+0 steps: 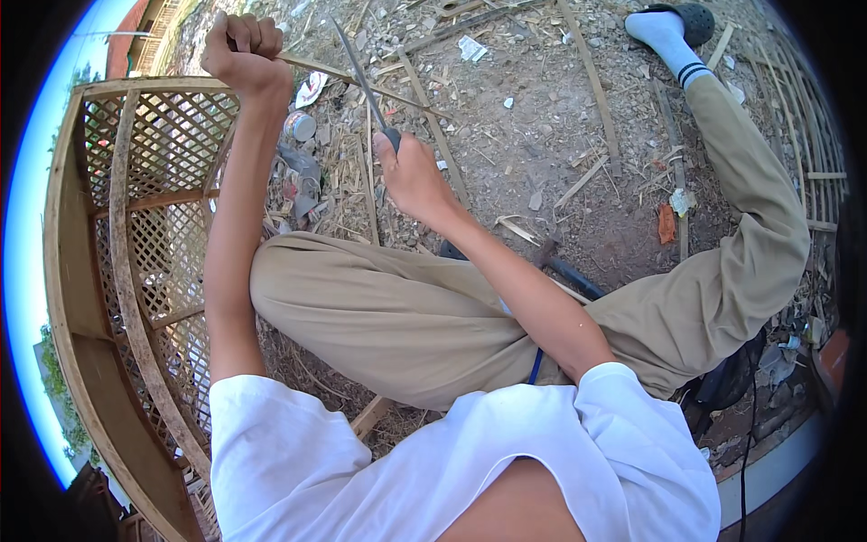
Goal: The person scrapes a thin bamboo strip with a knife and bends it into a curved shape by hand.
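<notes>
At the upper left my left hand (242, 56) is closed around one end of a thin bamboo strip (406, 99). The strip runs off to the right, sloping slightly down. My right hand (417, 179) grips the dark handle of a knife (363, 81), whose long blade points up and away. Blade and strip cross in the picture, but whether they touch I cannot tell. Beneath my right forearm, between my legs, lies what looks like a hammer (574, 278) with a dark handle.
A wooden-framed lattice panel (167, 244) stands close on my left. Wooden slats (591, 86), shavings and litter lie across the dirt. A round container (300, 126) sits near my left forearm. At the right are a slatted rack (820, 172) and a dark cable (751, 443).
</notes>
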`<state>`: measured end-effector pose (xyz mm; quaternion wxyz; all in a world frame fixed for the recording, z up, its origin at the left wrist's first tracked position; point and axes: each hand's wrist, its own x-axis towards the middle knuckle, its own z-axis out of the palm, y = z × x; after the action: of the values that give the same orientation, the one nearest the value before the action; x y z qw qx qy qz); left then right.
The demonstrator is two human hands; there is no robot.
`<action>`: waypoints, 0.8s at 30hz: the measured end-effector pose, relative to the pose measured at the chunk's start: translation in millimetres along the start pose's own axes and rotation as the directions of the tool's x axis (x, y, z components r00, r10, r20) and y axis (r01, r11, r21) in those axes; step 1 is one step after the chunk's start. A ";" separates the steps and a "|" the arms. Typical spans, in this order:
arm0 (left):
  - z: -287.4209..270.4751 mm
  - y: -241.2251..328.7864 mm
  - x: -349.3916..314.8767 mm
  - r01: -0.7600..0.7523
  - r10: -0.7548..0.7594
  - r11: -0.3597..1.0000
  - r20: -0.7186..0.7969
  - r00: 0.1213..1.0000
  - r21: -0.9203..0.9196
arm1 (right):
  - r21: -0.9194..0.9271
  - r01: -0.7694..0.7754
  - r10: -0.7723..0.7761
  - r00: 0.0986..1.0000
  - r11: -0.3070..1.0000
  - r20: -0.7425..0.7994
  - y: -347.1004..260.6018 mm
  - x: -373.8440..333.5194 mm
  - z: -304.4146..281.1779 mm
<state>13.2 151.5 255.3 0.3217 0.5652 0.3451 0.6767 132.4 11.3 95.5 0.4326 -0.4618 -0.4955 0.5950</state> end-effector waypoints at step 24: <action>-7.1 1.2 9.0 0.009 -0.008 0.995 -0.010 1.000 0.101 | 0.009 0.091 -0.091 0.993 0.996 -0.071 21.0 7.7 4.6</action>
<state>4.8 157.6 260.3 0.2939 0.5761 0.3828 0.6596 125.2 15.1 74.2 0.4792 -0.4569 -0.4970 0.5609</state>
